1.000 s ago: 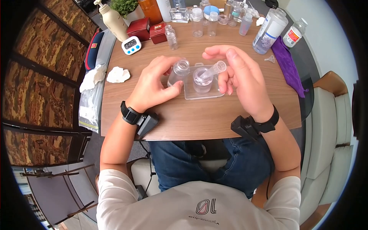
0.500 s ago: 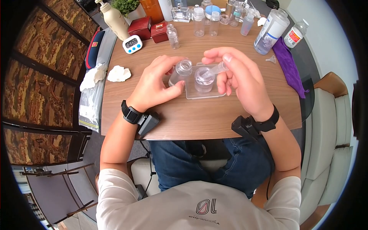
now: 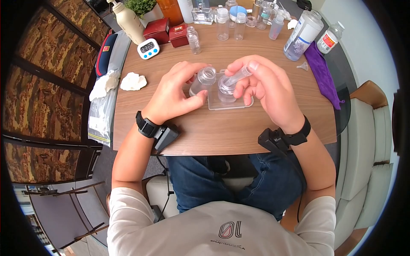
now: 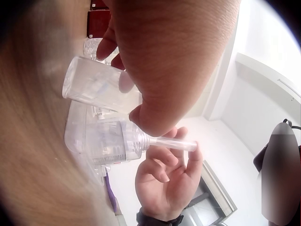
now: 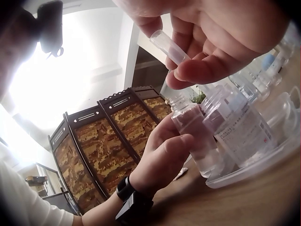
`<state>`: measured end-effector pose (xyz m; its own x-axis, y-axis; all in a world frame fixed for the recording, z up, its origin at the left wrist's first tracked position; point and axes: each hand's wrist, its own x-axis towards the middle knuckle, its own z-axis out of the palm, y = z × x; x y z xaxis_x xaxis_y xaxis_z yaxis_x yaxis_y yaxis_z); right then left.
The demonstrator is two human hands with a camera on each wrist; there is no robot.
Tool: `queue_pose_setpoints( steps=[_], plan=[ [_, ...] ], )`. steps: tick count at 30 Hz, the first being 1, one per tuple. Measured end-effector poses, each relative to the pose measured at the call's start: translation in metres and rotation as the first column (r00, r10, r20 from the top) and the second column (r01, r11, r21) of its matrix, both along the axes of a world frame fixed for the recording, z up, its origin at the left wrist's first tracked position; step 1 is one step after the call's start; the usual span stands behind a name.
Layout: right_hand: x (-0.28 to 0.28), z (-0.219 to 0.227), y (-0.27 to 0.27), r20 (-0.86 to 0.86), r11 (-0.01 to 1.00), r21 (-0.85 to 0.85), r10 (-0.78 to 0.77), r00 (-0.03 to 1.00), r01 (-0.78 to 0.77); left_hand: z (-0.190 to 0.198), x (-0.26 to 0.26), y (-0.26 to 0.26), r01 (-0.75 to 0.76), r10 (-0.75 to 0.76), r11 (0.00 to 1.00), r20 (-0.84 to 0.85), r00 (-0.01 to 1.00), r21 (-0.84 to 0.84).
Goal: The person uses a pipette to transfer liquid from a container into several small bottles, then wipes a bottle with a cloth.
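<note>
Over the clear tray [image 3: 228, 108], my right hand [image 3: 273, 87] pinches a clear tube [image 3: 241, 75] slanting into the jar [image 3: 226, 96]; beside it my left hand [image 3: 171, 94] grips a clear bottle [image 3: 200, 87].

White timer [image 3: 148, 49], apparently a purple pouch [image 3: 323, 81].

tabletop [image 3: 213, 134] open before tray [image 3: 230, 108], bottles [image 3: 223, 26] behind

Home-like sitting room, pale cushioned sofa [image 3: 364, 147], patterned folding screen [image 3: 47, 94], wooden table [image 3: 213, 136], potted plant [image 3: 140, 7], pump bottle [image 3: 128, 23]
</note>
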<state>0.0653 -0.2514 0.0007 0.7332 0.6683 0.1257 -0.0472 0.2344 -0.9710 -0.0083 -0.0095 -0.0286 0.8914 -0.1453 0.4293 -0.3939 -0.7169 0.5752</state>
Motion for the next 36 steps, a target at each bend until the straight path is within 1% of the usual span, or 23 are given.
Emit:
queue_pose_setpoints(
  steps=[5,8,11,14,16,17,19,20,22,23,24,26,27,29,36],
  plan=[
    [0.001,0.001,-0.001,0.024,1.000,-0.023,-0.004,1.000,0.005,-0.001,0.001,-0.001,0.008,-0.008,1.000,0.018,1.000,-0.014],
    [0.002,0.000,-0.001,0.013,1.000,-0.024,0.018,1.000,-0.018,-0.001,0.000,0.000,0.013,-0.013,1.000,0.018,1.000,-0.022],
    [0.002,-0.003,0.001,0.017,1.000,0.001,0.000,1.000,0.000,0.000,0.000,-0.001,0.016,-0.016,1.000,0.018,1.000,-0.014],
    [0.002,0.000,-0.002,0.056,1.000,0.023,-0.008,0.998,0.007,0.001,0.000,-0.002,0.009,-0.009,1.000,0.015,1.000,0.006],
    [0.001,0.007,-0.006,0.048,0.995,0.080,-0.063,0.997,0.059,0.000,0.000,-0.002,0.016,-0.016,1.000,0.027,1.000,-0.014],
    [0.003,0.009,-0.009,0.049,0.995,0.080,-0.063,0.997,0.059,0.001,0.000,-0.002,0.017,-0.016,1.000,0.027,0.999,-0.014],
    [0.009,0.011,-0.016,0.076,0.969,0.212,-0.144,0.987,0.125,0.001,0.000,0.000,0.035,-0.035,0.999,0.028,0.999,-0.006],
    [0.011,0.012,-0.020,0.076,0.970,0.211,-0.141,0.987,0.122,0.001,-0.001,0.000,0.032,-0.032,0.999,0.028,0.999,-0.007],
    [0.015,0.015,-0.027,0.027,0.918,0.360,-0.188,0.982,0.166,0.002,-0.001,-0.002,0.063,-0.063,0.998,0.039,0.997,-0.010],
    [0.016,0.016,-0.029,0.005,0.900,0.391,-0.210,0.978,0.191,0.002,0.000,-0.002,0.062,-0.062,0.998,0.039,0.997,-0.011],
    [0.016,0.017,-0.031,0.006,0.901,0.391,-0.209,0.978,0.190,0.002,0.000,-0.002,0.066,-0.066,0.998,0.037,0.997,-0.009],
    [0.017,0.018,-0.034,0.002,0.857,0.480,-0.212,0.977,0.185,0.002,0.000,-0.002,0.070,-0.070,0.998,0.035,0.997,-0.007],
    [0.017,0.018,-0.034,0.001,0.857,0.480,-0.212,0.977,0.185,0.002,-0.001,-0.002,0.068,-0.068,0.998,0.034,0.997,-0.008],
    [0.017,0.017,-0.033,0.008,0.827,0.552,-0.134,0.991,0.107,0.001,0.000,-0.002,0.068,-0.067,0.998,0.031,0.997,-0.009],
    [0.012,0.010,-0.024,-0.010,0.866,0.494,-0.080,0.997,0.074,0.001,0.000,-0.002,0.073,-0.074,0.997,0.042,0.996,0.022]
  ],
)
